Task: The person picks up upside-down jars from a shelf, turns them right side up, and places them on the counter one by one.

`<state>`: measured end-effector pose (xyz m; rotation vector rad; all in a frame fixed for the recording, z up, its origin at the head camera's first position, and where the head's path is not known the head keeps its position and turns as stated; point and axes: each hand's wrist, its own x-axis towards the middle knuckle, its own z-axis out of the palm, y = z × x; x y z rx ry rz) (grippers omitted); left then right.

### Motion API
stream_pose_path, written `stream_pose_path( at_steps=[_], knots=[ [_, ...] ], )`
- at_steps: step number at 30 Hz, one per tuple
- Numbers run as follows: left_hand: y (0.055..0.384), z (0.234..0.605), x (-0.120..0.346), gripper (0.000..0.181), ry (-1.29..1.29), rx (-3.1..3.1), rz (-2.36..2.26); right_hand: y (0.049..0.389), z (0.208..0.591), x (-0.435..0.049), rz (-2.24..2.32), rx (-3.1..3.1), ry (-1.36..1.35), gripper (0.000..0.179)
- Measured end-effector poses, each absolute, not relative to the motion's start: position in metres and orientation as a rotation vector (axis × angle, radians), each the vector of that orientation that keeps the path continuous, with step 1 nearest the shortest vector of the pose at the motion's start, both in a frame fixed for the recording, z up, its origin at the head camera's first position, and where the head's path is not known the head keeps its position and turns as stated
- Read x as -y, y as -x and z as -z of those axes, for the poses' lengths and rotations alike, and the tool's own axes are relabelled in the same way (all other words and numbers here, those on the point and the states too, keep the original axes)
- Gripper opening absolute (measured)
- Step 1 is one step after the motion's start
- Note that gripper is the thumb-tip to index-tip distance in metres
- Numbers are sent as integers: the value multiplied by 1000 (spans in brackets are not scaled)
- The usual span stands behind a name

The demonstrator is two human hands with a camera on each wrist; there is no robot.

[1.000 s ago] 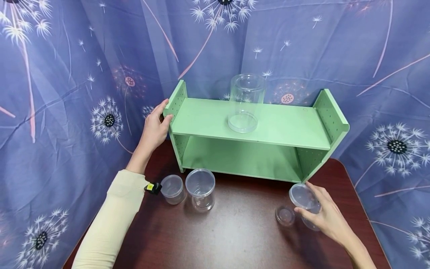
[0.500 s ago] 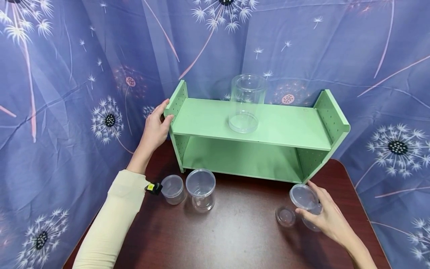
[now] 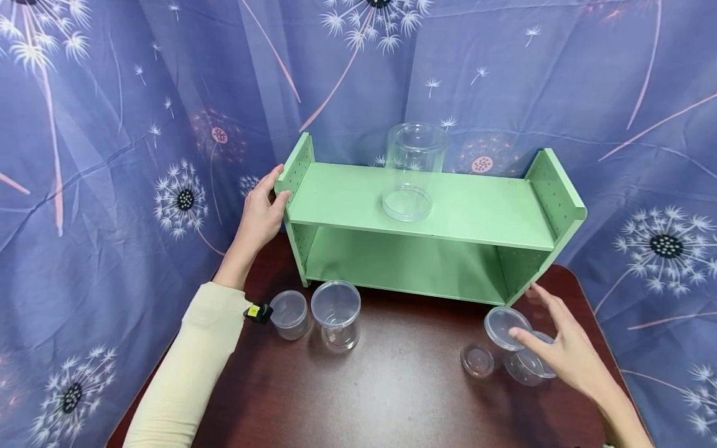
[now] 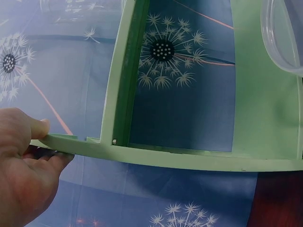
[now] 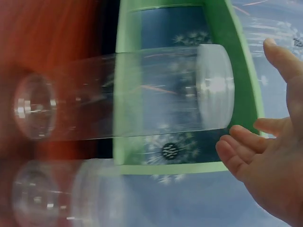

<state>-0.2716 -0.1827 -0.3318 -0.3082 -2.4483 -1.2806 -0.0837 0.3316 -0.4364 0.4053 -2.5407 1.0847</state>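
At the left, my left hand (image 3: 261, 213) grips the upright side panel (image 3: 295, 167) of a green two-tier shelf (image 3: 347, 190); the left wrist view shows the thumb (image 4: 40, 128) above the panel's edge and fingers below. My right hand (image 3: 571, 351) is spread beside a tall clear jar (image 5: 156, 94) with a lid (image 3: 503, 325), its fingers no longer curled round it. Close beside the tall jar stands a shorter clear jar (image 3: 523, 368), partly overlapped by the hand in the head view.
Another clear jar (image 3: 407, 202) stands on the shelf's upper board. Two lidded clear jars, one shorter (image 3: 289, 316) and one taller (image 3: 336, 305), stand before the shelf's left end. The dark table (image 3: 392, 392) has patterned blue curtains (image 3: 487, 68) behind it.
My right hand has released the tall jar, spread its fingers and moved to the right. The tall jar stays in place. My left hand keeps its grip on the shelf.
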Motion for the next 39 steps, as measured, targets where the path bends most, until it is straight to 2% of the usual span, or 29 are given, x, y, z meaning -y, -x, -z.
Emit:
stream_pose_path(
  at_steps=[11, 23, 30, 39],
  knots=[
    [271, 332, 181, 56, 296, 2431, 1274, 110, 378, -326, -1150, 2526, -432, 90],
    [269, 330, 180, 56, 291, 2429, 1272, 159, 319, -307, -1231, 2399, -541, 78],
    [269, 330, 180, 56, 287, 2432, 1286, 187, 300, -296, -1337, 2349, -496, 68],
    [270, 329, 180, 57, 272, 2437, 1289, 211, 281, -277, -1378, 2393, -463, 74]
  ],
)
